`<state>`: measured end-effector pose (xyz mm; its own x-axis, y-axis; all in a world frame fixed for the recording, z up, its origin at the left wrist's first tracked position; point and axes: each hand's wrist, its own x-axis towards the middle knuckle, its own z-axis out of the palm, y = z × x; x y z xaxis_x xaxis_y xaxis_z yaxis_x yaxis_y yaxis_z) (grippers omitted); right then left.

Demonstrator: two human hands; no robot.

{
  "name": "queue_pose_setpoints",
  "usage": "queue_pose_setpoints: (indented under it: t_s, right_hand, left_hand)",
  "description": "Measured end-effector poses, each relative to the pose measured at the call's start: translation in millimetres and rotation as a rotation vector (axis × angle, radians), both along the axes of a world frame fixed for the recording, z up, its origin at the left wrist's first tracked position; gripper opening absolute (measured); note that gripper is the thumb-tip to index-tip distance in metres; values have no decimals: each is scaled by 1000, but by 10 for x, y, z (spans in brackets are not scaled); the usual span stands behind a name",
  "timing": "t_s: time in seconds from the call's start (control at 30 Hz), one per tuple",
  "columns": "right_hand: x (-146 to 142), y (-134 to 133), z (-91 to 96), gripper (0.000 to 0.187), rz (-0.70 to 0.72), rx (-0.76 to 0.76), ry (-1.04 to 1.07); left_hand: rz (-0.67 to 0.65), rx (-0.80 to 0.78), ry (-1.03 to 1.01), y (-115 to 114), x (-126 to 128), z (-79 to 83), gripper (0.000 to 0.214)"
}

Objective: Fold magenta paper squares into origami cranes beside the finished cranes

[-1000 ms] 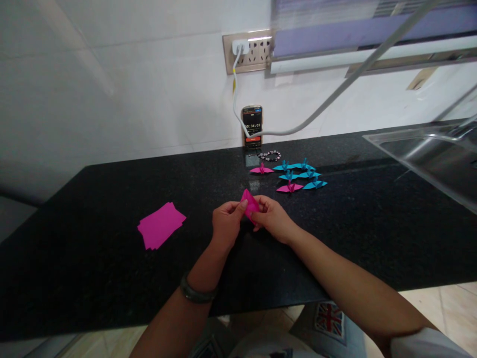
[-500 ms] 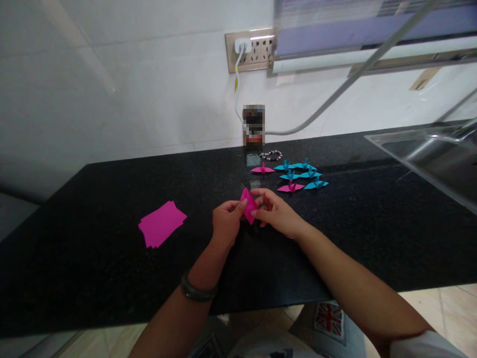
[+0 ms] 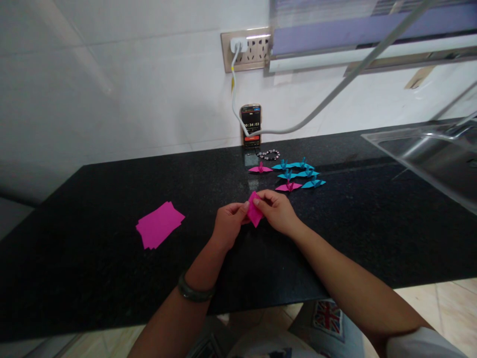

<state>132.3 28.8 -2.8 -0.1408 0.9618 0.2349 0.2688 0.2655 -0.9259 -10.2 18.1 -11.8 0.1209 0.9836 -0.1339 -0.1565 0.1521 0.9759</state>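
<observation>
Both hands pinch a small folded piece of pink paper (image 3: 255,211) just above the black countertop (image 3: 112,278). My left hand (image 3: 229,226) grips its left edge between thumb and fingers. My right hand (image 3: 276,211) holds the right side and top, fingers curled over it. A stack of flat pink paper sheets (image 3: 159,224) lies to the left. Beyond the hands sits a group of finished paper cranes, several blue (image 3: 298,171) and two pink (image 3: 260,169).
A phone (image 3: 251,124) showing a timer leans on the white wall, plugged by a white cable into a wall socket (image 3: 246,48). A bead bracelet (image 3: 269,154) lies before it. A steel sink (image 3: 428,154) is at the right. The counter's front edge runs below my forearms.
The right hand has shifted over the top of the folded paper and pressed it lower and flatter. The left hand keeps its pinch in nearly the same spot.
</observation>
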Motion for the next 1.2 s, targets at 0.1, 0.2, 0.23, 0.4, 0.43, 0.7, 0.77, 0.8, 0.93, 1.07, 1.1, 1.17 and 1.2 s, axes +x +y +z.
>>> queue_pose_setpoints:
  t_s: [0.1,0.2,0.23,0.4,0.43,0.7,0.77,0.8,0.93,1.07,1.1,1.17,1.2]
  right_hand:
    - [-5,3,-23,17,-11,5,-16]
    - [-9,4,-35,18,-32,6,-34]
    - [-9,3,-36,18,-35,7,-38]
    - [-12,0,-43,18,-54,23,-51]
    - [-15,-1,-47,18,-57,29,-58]
    - [-27,-9,-50,17,-65,92,-74]
    - [-23,-14,-39,17,-64,96,-101]
    - [-21,-17,-34,17,-64,97,-111]
    - [-18,-29,-16,17,-57,97,-124]
    - [-17,-36,-4,19,-40,91,-113]
    - [-17,-37,-2,19,-38,90,-105]
    - [-21,-34,-5,20,-39,85,-84]
    - [-25,-32,-8,19,-43,75,-67]
  left_hand:
    - [15,30,75,12,0,-20,30]
    - [22,73,150,20,-6,-40,31]
    - [23,87,169,22,-10,-46,31]
    - [10,129,279,26,-38,-60,30]
    - [4,134,296,27,-43,-59,30]
    - [-1,155,342,24,-46,-4,30]
    - [-2,155,343,21,-44,4,30]
    - [-3,156,344,20,-44,5,29]
    - [-4,170,369,20,-50,-2,29]
    - [10,186,408,23,-54,-2,29]
    - [11,187,408,23,-53,0,29]
    - [11,182,387,22,-49,5,30]
    - [13,178,374,20,-47,9,30]
